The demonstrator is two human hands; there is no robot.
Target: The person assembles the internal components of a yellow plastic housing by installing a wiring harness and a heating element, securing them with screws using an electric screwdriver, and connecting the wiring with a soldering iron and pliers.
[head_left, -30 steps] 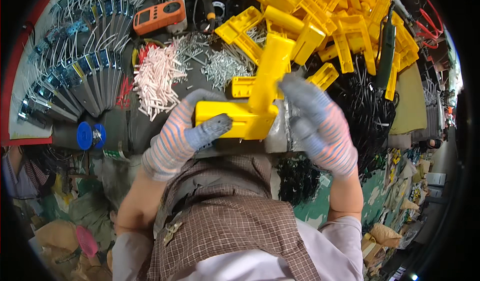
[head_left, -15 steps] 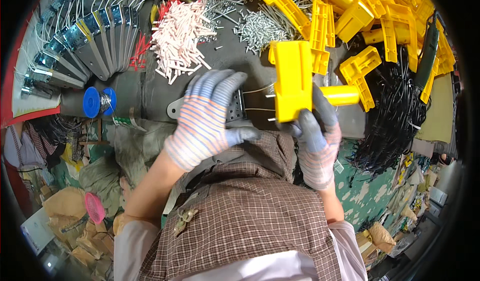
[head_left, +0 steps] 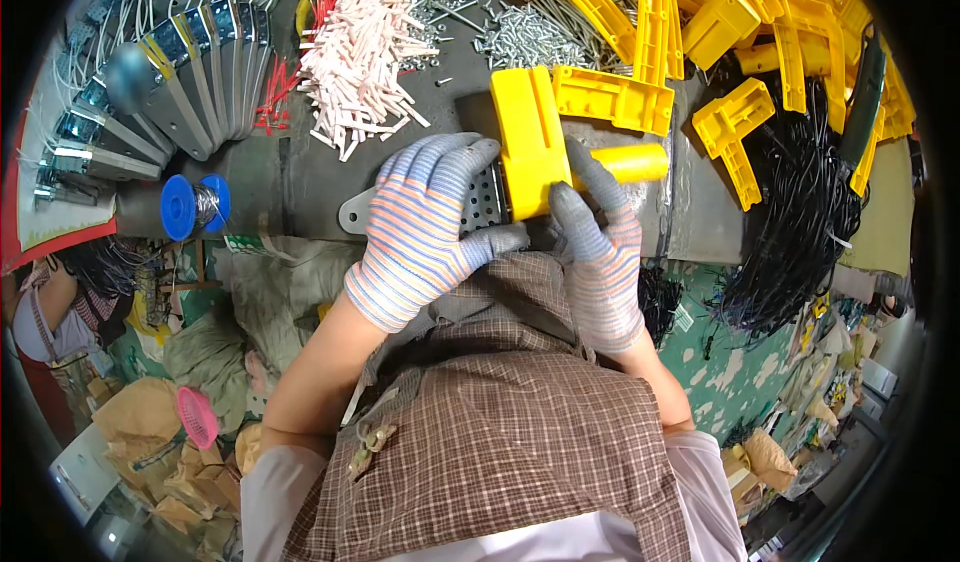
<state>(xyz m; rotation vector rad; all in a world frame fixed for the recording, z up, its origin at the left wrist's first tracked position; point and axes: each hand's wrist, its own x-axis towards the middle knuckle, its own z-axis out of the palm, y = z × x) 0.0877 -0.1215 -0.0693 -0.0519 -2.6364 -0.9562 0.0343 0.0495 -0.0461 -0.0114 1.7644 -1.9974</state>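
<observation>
My left hand (head_left: 425, 217), in a striped glove with grey fingertips, spans a dark perforated metal piece (head_left: 481, 205), fingers at its far edge and thumb at its near edge. A grey tongue with a hole (head_left: 353, 216) sticks out to the left of this hand. My right hand (head_left: 600, 252), gloved alike, grips a yellow plastic housing (head_left: 533, 147) between thumb and fingers. From the housing's right side runs a round yellow handle (head_left: 630, 164). The housing's left edge meets the right end of the metal piece; whether they are joined is hidden.
Pale pink sleeves (head_left: 360, 67), silver screws (head_left: 525, 37) and yellow plastic parts (head_left: 725, 22) lie heaped along the far side. Grey blades (head_left: 195, 87) with white wires stand at left, near a blue wire spool (head_left: 180, 207). Black cables (head_left: 790, 212) hang over the right edge.
My right hand has brought the yellow housing left, up against the metal piece. The two wires and prongs visible between them before are now out of sight. My left hand stays on the metal piece.
</observation>
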